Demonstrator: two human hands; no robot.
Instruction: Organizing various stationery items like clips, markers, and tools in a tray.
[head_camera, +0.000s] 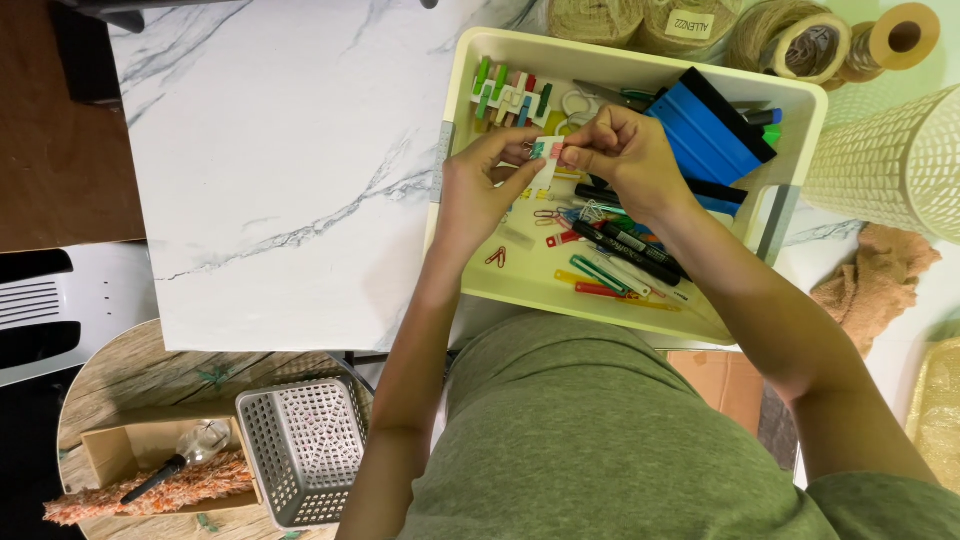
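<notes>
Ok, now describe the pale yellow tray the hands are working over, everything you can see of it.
The tray is a shallow rectangular bin in pale cream-yellow, plastic by the look, with rounded corners and a raised rim. It sits slightly askew on the white marble-patterned table. Inside lie loose coloured paper clips, pens and markers, a row of coloured clothespins on a white card, and a blue flat tool with a black edge. The left hand and right hand hover over its middle, pinching a small white card together. A grey strip shows on its right side.
</notes>
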